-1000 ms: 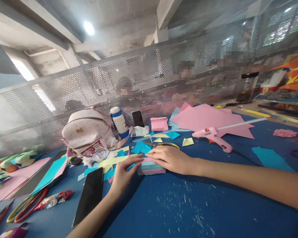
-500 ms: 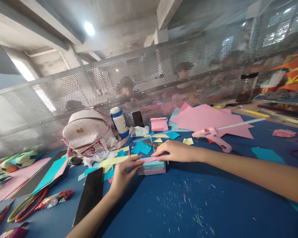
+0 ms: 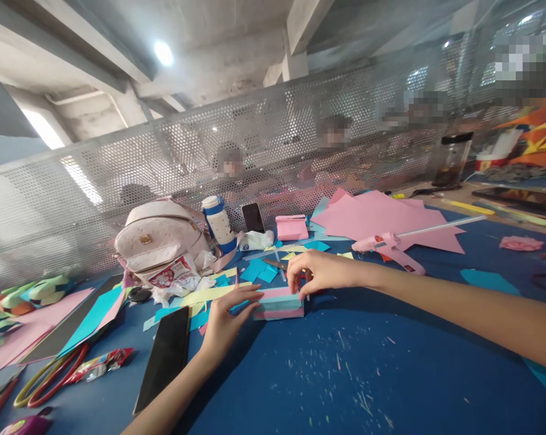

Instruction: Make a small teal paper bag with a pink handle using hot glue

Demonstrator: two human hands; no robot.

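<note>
A small folded paper box [image 3: 279, 303], pink with a light blue band across its front, sits on the blue table. My left hand [image 3: 227, 311] grips its left end, fingers over the top edge and thumb at the front. At the other end, my right hand [image 3: 320, 273] has bent fingers, the thumb at the near right corner and the index finger behind the top. Scraps of blue paper [image 3: 258, 270] and a strip of yellow paper [image 3: 204, 295] lie just behind the box. The fingertips behind it are partly hidden.
A pink glue gun [image 3: 388, 246] lies at the right before large pink sheets [image 3: 381, 214]. A black phone [image 3: 164, 356] rests beside my left forearm. Farther back stand a pale backpack [image 3: 159, 232], a white-and-blue bottle [image 3: 219, 225] and a pink paper box [image 3: 292, 228]. A perforated metal screen [image 3: 273, 127] runs behind.
My right hand has shifted slightly, its fingers going from stretched along the box top to bent at the right corner. My left hand and the box stay nearly in place.
</note>
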